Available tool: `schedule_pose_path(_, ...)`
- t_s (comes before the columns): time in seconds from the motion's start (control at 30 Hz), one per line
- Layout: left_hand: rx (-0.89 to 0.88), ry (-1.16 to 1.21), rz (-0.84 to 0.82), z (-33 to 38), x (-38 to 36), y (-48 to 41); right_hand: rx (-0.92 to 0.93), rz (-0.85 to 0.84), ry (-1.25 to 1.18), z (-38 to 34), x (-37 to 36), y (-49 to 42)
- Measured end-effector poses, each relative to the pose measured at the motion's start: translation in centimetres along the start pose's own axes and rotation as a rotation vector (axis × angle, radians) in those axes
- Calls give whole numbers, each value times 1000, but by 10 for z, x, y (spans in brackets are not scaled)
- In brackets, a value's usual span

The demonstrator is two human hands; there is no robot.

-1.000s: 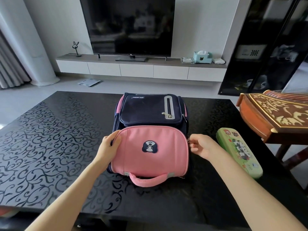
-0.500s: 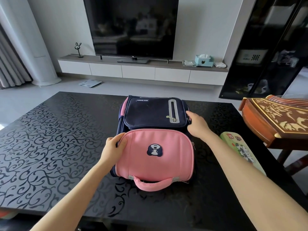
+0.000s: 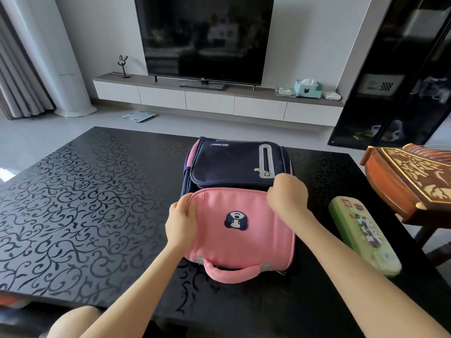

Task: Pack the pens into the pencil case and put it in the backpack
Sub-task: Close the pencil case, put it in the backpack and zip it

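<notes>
Backpack (image 3: pixel 244 245) flat on the black table (image 3: pixel 85 203), centre frame, pink front pocket facing up, navy section at its 12 o'clock, pink handle (image 3: pixel 230 274) at 6 o'clock toward the person. Left hand (image 3: pixel 181 224) at the pocket's 10 o'clock corner: thumb on top of the pink fabric, fingers curled round the edge, gripping it. Right hand (image 3: pixel 288 193) at the pocket's 1 o'clock, on the seam between pink and navy: fingers curled tight and pinching there; can't tell if a zipper pull sits between them. Dog patch (image 3: pixel 235 220) sits between the two hands. Case (image 3: pixel 363 235), green, lid down, lies flat on the table at the backpack's 3 o'clock, just beside it, not touching, neither hand on it. Zither (image 3: pixel 410 176) off the table's edge at 2 o'clock. TV (image 3: pixel 205 37) on the far wall at 12 o'clock, tissue box (image 3: pixel 308 88) on the shelf under it, scale (image 3: pixel 138 115) on the floor at 11 o'clock.
</notes>
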State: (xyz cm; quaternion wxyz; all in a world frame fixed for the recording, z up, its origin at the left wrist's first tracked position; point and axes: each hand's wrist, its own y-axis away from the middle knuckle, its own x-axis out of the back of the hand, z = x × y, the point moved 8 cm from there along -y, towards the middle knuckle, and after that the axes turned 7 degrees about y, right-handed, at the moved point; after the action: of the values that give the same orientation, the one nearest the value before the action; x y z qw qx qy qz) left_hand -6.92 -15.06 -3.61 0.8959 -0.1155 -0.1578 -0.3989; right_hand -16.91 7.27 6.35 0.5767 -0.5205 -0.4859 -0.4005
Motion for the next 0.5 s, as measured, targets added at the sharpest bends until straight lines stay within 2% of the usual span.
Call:
schedule_pose_path(0.1, -31, 10, -31, 8, -6, 15, 49, -48, -11, -48, 1, 17)
schedule_pose_path(0.23, 33, 289, -224, 9, -29, 47, 147, -150, -178, -122, -13, 36)
schedule_pose_path(0.3, -12, 371, -215, 11, -19, 45, 138, -143, -257, -131, -20, 34)
schedule_pose_path(0.37, -128, 284, -109, 16, 1, 33, 143, -5, -299, -112, -13, 29)
schedule_pose_path(0.43, -210, 148, 20, 23, 15, 18, 164, 289, -329, -77, 7, 28)
schedule_pose_path(0.5, -281, 14, 12, 36, 8, 5, 186, 512, -251, -40, 15, 28)
